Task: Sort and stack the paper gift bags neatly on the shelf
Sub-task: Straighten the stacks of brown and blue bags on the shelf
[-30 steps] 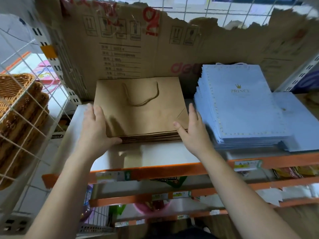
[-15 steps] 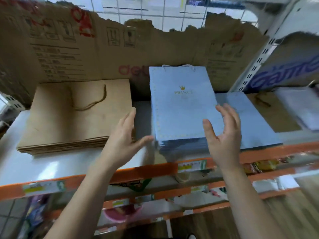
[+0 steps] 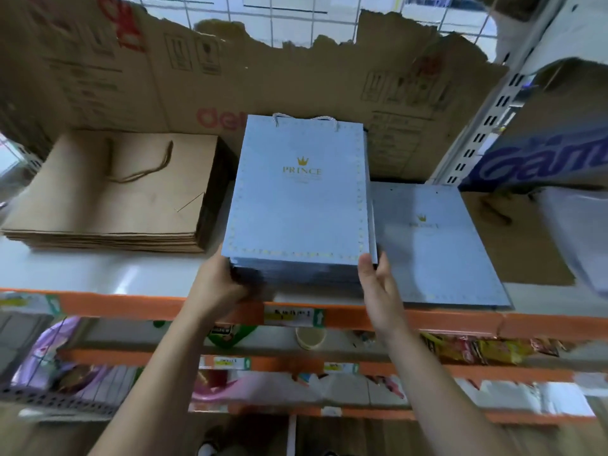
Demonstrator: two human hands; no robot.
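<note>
Gift bags in pale blue [image 3: 297, 199], folded flat and piled into a thick stack, are seen in the middle of a white shelf [image 3: 115, 274], handles toward the back. A gold crown and the word PRINCE are printed on the top bag. The stack's near left corner is gripped by the left hand [image 3: 218, 284], fingers curled under the front edge. The near right corner is pressed by the right hand [image 3: 378, 287], its fingers fairly straight against the side. Whether the near end is lifted off the shelf cannot be told. A lower pile of matching blue bags [image 3: 434, 245] lies just beside it on the right. A stack of brown paper bags [image 3: 112, 192] lies to the left, apart from it. Torn cardboard [image 3: 263, 80] lines the back. An orange shelf edge [image 3: 131, 306] carries a price label [image 3: 292, 316].
</note>
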